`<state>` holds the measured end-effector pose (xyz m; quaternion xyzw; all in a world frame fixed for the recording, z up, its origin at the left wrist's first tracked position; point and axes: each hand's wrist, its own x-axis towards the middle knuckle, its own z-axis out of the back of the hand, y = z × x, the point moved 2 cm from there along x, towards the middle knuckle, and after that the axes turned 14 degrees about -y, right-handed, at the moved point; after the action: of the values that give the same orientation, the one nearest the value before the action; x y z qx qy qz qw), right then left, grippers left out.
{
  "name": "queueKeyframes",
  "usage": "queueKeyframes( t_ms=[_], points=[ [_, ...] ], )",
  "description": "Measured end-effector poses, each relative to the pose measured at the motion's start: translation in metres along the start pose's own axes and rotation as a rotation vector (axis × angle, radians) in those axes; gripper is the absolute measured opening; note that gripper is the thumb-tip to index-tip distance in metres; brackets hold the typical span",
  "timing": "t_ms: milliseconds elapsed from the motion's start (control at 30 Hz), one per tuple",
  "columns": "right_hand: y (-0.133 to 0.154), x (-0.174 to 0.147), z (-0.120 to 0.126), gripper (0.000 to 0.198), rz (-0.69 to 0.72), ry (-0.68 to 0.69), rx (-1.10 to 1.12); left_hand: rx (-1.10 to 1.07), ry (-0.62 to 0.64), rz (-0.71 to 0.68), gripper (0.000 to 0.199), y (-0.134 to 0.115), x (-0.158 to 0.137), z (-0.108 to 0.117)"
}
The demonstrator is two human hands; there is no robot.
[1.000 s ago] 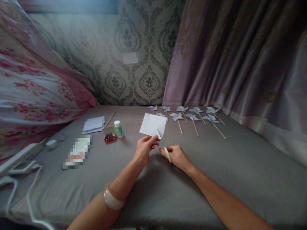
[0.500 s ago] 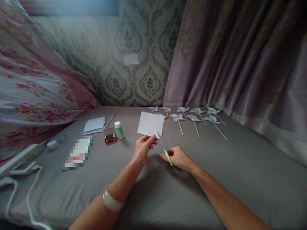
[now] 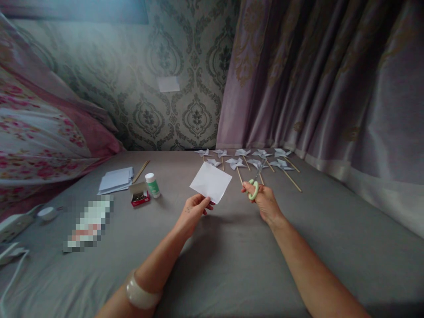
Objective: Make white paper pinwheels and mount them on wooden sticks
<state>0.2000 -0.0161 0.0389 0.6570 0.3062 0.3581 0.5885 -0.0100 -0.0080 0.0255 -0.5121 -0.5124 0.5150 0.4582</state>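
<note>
A white square sheet of paper [image 3: 211, 181] is pinched at its lower corner by my left hand [image 3: 196, 212], thumb on top. To the right, my right hand [image 3: 263, 201] is closed on the pale green handles of a pair of scissors [image 3: 254, 187], whose blades point up and away, apart from the paper. Beyond both hands lie several white paper pinwheels [image 3: 236, 164] on wooden sticks, in rows on the grey sheet [image 3: 225, 265]. The scissor blades overlap some of them in view.
On the left are a stack of white paper [image 3: 115, 180], wooden sticks [image 3: 141, 171], a white-capped green bottle [image 3: 152, 185] and a small red box [image 3: 140, 198] with small pieces inside. A blurred packet [image 3: 89, 225], a white power strip [image 3: 16, 223] and a cable [image 3: 13, 278] lie nearer the left edge.
The scissors have left the paper's lower edge, moving right and up with my right hand, blades now pointing away. The paper has turned to a diamond angle in my left hand. The view has shifted right.
</note>
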Motion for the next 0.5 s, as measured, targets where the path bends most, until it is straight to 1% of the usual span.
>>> queueKeyframes(
  t_ms=[200, 367, 500],
  points=[
    [-0.011, 0.0091, 0.0031, 0.04, -0.02, -0.019, 0.039, 0.089, 0.061, -0.014, 0.024, 0.0015, -0.0012, -0.0029],
    [-0.0098, 0.0093, 0.0044, 0.041, -0.01, -0.04, 0.014, 0.156, 0.112, -0.036, 0.022, 0.0027, -0.0022, -0.0042],
    [-0.0093, 0.008, 0.0045, 0.043, 0.01, 0.012, -0.02, 0.232, 0.137, -0.081, 0.021, 0.0053, -0.0014, -0.0048]
  ],
)
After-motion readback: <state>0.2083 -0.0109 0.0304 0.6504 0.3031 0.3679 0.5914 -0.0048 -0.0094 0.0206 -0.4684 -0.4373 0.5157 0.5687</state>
